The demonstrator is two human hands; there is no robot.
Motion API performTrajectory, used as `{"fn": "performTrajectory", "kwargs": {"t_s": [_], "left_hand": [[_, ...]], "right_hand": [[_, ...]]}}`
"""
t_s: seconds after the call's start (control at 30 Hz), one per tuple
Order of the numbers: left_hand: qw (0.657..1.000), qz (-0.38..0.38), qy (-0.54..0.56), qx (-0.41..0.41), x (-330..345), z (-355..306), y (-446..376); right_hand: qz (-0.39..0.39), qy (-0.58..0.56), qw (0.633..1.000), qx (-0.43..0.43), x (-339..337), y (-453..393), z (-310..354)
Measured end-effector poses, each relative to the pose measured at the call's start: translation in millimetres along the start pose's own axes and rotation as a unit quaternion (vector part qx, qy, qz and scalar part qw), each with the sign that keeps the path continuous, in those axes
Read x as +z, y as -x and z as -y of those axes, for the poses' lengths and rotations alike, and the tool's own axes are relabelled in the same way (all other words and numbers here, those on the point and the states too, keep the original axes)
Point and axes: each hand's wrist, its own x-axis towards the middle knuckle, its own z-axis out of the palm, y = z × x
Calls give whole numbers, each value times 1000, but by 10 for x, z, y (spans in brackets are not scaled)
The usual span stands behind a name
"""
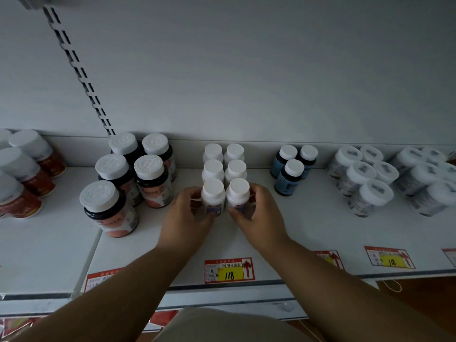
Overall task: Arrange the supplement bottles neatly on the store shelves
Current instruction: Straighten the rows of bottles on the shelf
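Nearest the camera, along the shelf's front lip (271, 277), sit red-and-yellow price tags; the middle price tag (229, 270) reads 118 and lies directly below the work. Just beyond it both forearms reach in. The left hand (186, 218) curls round the front-left white bottle (213, 196), fingers on its outer side, while the right hand (259, 213) wraps the front-right white bottle (238, 195) the same way. The two bottles stand upright and side by side, touching or nearly so, at the head of a double column.

Behind them four more white bottles (224, 161) run back in pairs to the shelf's rear wall. The step in hand looks like squaring up this front pair with the column. Next, a light inward and backward nudge should close any gap, followed by a release without tipping the narrow bottles.

To the left stands a looser cluster of dark bottles with embossed caps (128, 174), and further left the red-labelled bottles (27, 174). To the right are three blue-labelled bottles (292, 169), then the shrink-wrapped bottles (362, 178), all further back on the same shelf.
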Motion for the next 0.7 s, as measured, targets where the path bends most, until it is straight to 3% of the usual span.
{"fn": "performTrajectory", "kwargs": {"t_s": [0.4,0.5,0.7], "left_hand": [[999,-14,-30,6,1,36,-29],[998,-47,-30,-19,-9,6,199],[1000,-20,-19,10,291,-298,701]], "right_hand": [[-13,-1,1000,8,-3,6,59],[-1,-6,1000,5,-90,85,68],[13,-13,1000,-2,-480,269,-46]]}}
